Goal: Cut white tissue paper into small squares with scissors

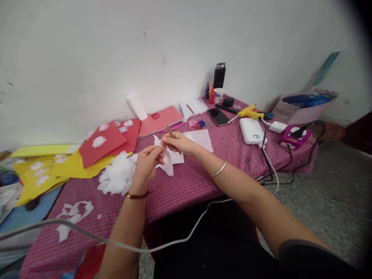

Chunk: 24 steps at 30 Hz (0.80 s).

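Note:
Both hands meet over the near middle of the table. My left hand (147,162) is closed in a pinch on a small piece of white paper (165,162), which hangs between the hands. A flat brown stick (169,131) pokes up from the closed fingers of my right hand (180,143), whose fingertips are close to the pinched paper. The fingers partly hide both things. Just left of my left hand lies a ruffled white paper bunch (116,174). Behind my right hand is a white paper sheet (203,139).
Red cards (110,143) and yellow cards (43,174) lie left. Further right are a phone (218,117), yellow glue gun (248,112), white power bank (252,131) and purple power socket (293,137). A white cable (174,244) crosses before me; paper scraps (74,213) lie front left.

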Available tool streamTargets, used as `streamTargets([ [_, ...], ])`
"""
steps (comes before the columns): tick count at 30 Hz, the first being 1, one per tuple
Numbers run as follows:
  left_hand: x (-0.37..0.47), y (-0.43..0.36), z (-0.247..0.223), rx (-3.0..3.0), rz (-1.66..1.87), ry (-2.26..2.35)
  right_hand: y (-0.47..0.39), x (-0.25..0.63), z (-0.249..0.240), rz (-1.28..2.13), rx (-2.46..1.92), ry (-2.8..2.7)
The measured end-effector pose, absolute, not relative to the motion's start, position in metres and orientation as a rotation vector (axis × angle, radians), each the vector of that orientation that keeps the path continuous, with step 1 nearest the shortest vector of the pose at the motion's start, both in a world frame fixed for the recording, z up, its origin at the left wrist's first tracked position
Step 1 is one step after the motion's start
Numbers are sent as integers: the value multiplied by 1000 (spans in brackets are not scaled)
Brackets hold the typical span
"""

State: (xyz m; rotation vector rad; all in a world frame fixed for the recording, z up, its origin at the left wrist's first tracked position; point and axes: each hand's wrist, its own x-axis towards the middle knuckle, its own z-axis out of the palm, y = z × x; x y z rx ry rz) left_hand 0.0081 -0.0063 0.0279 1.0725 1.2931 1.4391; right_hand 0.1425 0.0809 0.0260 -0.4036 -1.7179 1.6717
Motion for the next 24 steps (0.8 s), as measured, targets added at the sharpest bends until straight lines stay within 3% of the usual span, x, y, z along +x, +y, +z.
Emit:
streamTargets([
  [24,10,-6,22,1021,1474,1200,86,141,22,1685,-347,-1755],
])
